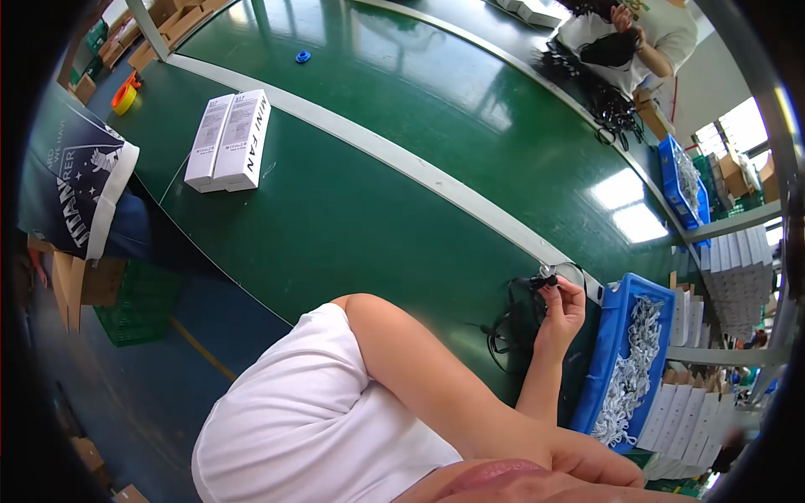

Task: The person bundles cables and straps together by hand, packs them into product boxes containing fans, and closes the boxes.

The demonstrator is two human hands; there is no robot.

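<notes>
My right hand (pixel 563 312) is raised over the green bench at the right, pinching a black cord (pixel 545 282) near a small shiny metal-looking part. More black cord hangs in loops below and left of the fingers. My left forearm crosses the lower middle of the view. What looks like my left hand (pixel 605 461) is folded close to my face at the bottom edge, its fingers hidden. A blue bin (pixel 597 381) holding white cables stands just right of my right hand.
Two white mini fan boxes (pixel 226 142) lie side by side on the green bench (pixel 352 226). A blue ring-like piece (pixel 303 57) and orange and yellow tape rolls (pixel 126 94) lie farther off. A co-worker (pixel 662 42) handles black cords across the bench. White boxes (pixel 683 419) stand at right.
</notes>
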